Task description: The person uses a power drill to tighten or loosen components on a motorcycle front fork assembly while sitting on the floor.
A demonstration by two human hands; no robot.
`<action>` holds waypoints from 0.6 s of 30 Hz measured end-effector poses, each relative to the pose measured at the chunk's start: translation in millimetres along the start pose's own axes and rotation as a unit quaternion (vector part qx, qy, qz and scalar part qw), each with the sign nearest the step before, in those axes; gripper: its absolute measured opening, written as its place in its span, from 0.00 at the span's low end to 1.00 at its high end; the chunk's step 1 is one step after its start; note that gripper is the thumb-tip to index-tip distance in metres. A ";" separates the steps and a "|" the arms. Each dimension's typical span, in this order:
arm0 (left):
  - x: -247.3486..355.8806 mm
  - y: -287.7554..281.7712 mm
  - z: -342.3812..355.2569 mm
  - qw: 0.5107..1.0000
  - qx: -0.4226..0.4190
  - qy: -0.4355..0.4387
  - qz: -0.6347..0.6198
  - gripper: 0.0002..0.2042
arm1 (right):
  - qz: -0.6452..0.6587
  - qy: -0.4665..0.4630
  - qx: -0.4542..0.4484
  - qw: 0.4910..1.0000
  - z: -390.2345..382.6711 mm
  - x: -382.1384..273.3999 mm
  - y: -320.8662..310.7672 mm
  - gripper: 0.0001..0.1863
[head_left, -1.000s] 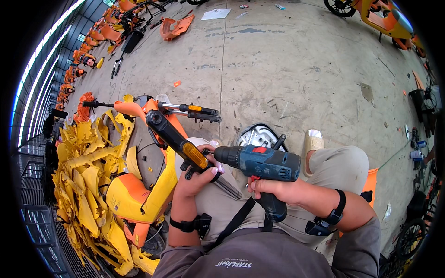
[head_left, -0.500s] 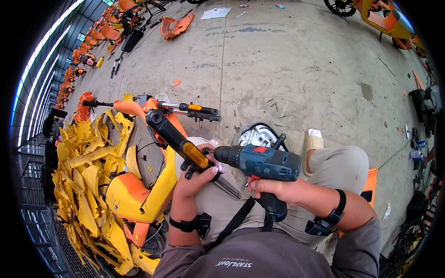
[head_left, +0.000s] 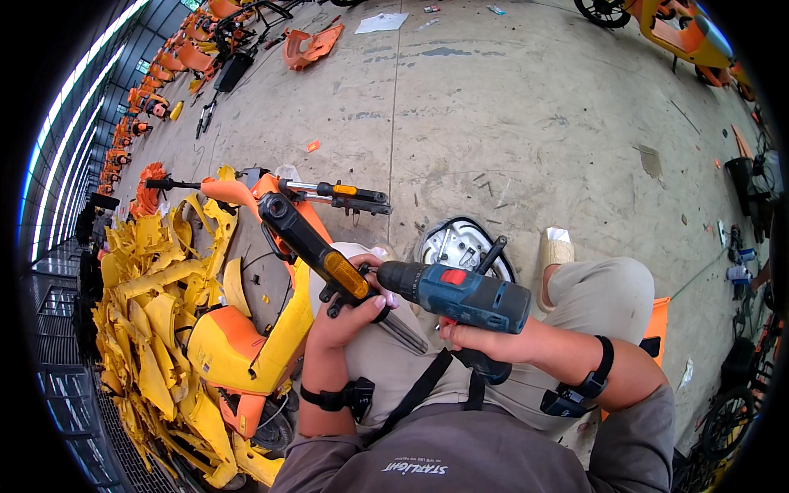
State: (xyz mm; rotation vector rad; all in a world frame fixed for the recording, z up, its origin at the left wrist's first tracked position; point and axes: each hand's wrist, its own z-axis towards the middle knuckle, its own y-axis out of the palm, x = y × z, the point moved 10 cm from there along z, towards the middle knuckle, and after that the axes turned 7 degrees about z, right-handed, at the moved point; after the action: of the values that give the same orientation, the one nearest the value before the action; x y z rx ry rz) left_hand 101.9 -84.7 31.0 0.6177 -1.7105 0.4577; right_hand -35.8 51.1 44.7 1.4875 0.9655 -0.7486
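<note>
My left hand [head_left: 352, 319] is closed around a black fork leg [head_left: 311, 246] that carries an amber reflector. Bare metal rods [head_left: 403, 330] stick out beneath that hand, across my lap. In my right hand [head_left: 485, 339] is a blue and black cordless drill [head_left: 472, 297], gripped by its handle. The drill's chuck points left and sits right by my left fingers at the fork leg. Fingers and chuck hide the bit's tip. Beyond the fork leg, an orange and yellow bike body [head_left: 246, 349] leans at my left, with a second fork leg [head_left: 349, 197] at its front.
A heap of yellow plastic panels [head_left: 152, 329] fills the left side. A round silver and black wheel hub part [head_left: 460, 246] lies by my foot. An orange panel [head_left: 312, 48] is farther off on the concrete floor, and a yellow bike [head_left: 670, 41] stands at the far right.
The drill has tilted a little, its rear end dropping lower. My left hand and the fork leg stay where they were.
</note>
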 end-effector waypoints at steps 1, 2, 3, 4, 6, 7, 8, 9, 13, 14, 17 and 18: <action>0.1 0.1 0.2 1.000 0.000 -0.002 0.006 0.33 | -0.019 -0.022 -0.002 1.000 -0.6 -0.8 0.0 0.09; 1.1 0.8 0.1 1.000 -0.001 -0.002 0.006 0.33 | -0.019 -0.022 -0.002 1.000 -1.3 0.7 -0.3 0.09; 2.1 1.4 -0.1 1.000 0.001 -0.003 0.003 0.34 | -0.071 -0.069 0.001 0.995 -2.8 -7.1 -0.3 0.09; 2.5 1.6 -0.2 1.000 0.002 -0.004 0.000 0.35 | -0.122 -0.115 0.004 0.986 -4.8 -15.6 0.9 0.10; 1.8 1.5 0.0 1.000 -0.007 -0.002 -0.001 0.36 | -0.048 -0.038 0.002 0.998 -1.6 -2.7 -1.2 0.12; 2.2 2.8 0.2 1.000 -0.015 0.000 -0.003 0.38 | 0.026 0.040 0.000 0.999 -0.9 10.6 -1.3 0.14; 3.4 3.5 0.5 1.000 -0.016 0.000 -0.003 0.38 | 0.026 0.040 0.001 0.999 -0.5 7.0 -5.6 0.14; 6.1 3.5 -0.4 1.000 -0.010 -0.009 -0.020 0.36 | -0.168 -0.007 -0.021 0.986 0.5 -6.5 -7.8 0.18; 9.5 5.4 -4.6 0.999 -0.023 -0.025 -0.040 0.36 | -0.406 -0.048 -0.027 0.912 -1.3 -23.8 -0.3 0.27; 10.1 4.5 -3.8 0.999 -0.024 -0.025 -0.040 0.36 | -0.415 -0.064 -0.027 0.907 -2.8 -27.6 1.7 0.26; 6.8 7.6 -2.1 0.998 -0.047 -0.033 -0.010 0.36 | -0.437 -0.047 -0.053 0.897 -4.2 -29.9 -0.4 0.28; 7.2 8.0 -2.5 0.998 -0.046 -0.030 -0.015 0.35 | -0.436 -0.048 -0.054 0.897 -3.5 -31.7 -0.4 0.28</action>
State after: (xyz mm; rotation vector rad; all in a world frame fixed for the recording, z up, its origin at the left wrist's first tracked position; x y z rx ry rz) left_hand 97.7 -78.1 38.7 0.5942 -1.7666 0.3406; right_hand -50.9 49.6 72.8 0.8558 1.5878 -1.3584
